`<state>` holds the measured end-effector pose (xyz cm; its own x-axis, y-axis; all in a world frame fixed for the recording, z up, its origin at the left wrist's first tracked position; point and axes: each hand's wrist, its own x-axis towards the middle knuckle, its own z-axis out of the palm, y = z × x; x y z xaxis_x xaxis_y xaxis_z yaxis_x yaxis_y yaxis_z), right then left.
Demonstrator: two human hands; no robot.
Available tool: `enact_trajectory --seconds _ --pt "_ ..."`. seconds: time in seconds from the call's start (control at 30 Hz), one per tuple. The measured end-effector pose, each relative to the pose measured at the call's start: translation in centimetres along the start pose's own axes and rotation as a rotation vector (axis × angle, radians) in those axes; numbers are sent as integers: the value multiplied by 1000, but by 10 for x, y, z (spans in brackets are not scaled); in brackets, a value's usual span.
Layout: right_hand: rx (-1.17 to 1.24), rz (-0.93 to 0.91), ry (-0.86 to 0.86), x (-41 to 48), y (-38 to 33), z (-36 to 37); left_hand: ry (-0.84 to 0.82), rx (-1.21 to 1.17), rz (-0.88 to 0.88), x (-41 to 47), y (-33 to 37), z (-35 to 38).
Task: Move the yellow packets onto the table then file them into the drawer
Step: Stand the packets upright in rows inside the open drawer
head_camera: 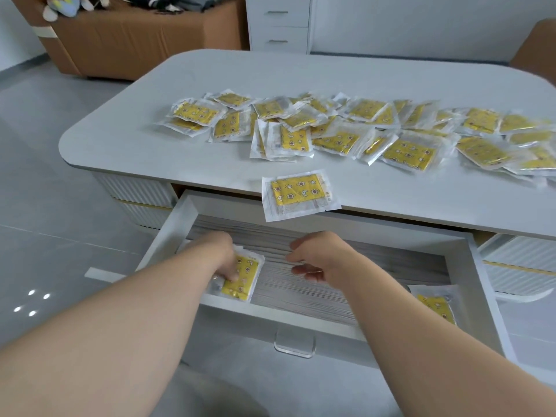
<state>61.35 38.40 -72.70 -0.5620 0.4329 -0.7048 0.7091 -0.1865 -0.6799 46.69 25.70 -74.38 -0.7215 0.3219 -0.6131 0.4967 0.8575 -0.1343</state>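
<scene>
Several yellow packets (346, 130) in clear wrappers lie scattered across the white table (210, 164). One packet (299, 196) hangs over the table's front edge above the open drawer (301, 320). Inside the drawer, my left hand (218, 257) presses down on a packet (243, 276) at the left end, fingers on its wrapper. My right hand (319, 258) hovers over the middle of the drawer with fingers curled and apart, holding nothing. Another packet (436, 302) lies at the drawer's right end, partly hidden by my right forearm.
The drawer has a clear handle (294, 346) on its front. A brown sofa (132, 40) with soft toys stands far left, a white cabinet (278, 22) with drawers behind the table. Grey tiled floor (45, 206) lies to the left.
</scene>
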Motion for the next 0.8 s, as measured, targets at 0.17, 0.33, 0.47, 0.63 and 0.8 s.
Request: enact_trajectory --seconds 0.17,0.33,0.47,0.63,0.8 --pt "390 0 -117 -22 -9 5 94 87 28 -3 1 -10" --pt "473 -45 -119 -38 -16 6 11 74 49 -14 11 -44" --pt "610 -15 -9 -37 -27 0 98 88 31 -36 6 -75" --pt "613 -64 119 -33 -29 -6 633 -219 33 -55 13 -98" --pt "609 -174 177 -45 -18 -26 788 -415 417 -33 37 -95"
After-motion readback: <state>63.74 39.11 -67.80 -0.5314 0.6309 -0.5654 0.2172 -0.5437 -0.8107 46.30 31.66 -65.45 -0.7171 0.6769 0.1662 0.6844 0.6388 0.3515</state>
